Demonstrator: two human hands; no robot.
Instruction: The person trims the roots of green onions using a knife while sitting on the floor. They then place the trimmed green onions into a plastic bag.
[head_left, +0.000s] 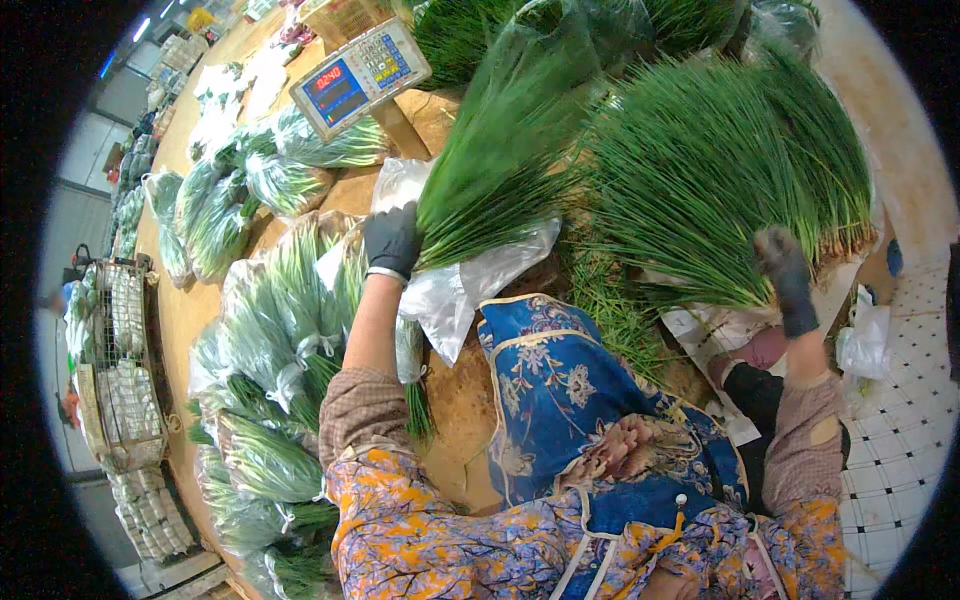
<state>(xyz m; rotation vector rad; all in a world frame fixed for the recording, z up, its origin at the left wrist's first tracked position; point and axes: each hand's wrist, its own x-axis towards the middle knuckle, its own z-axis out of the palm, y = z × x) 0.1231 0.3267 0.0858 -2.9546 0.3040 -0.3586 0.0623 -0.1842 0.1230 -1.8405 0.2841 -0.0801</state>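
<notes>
My left hand (393, 238), in a dark glove, is at the left edge of a bunch of long green stalks (495, 172) that look like chives or thin scallions. Whether its fingers grip them is hidden. Under the bunch lies a clear plastic bag (465, 292). My right hand (784, 251), also gloved and blurred, is at the root end of a big pile of the same greens (697, 165); its grip is unclear. A digital scale display (360, 79) with lit red digits stands beyond my left hand.
Tied plastic bags of greens (277, 330) crowd the left side, with more bags (217, 210) farther off. Loose trimmings (615, 315) lie between my hands. A wire cage (124, 322) stands at the far left, a white plastic bag (864, 337) at the right above the tiled floor (900, 450).
</notes>
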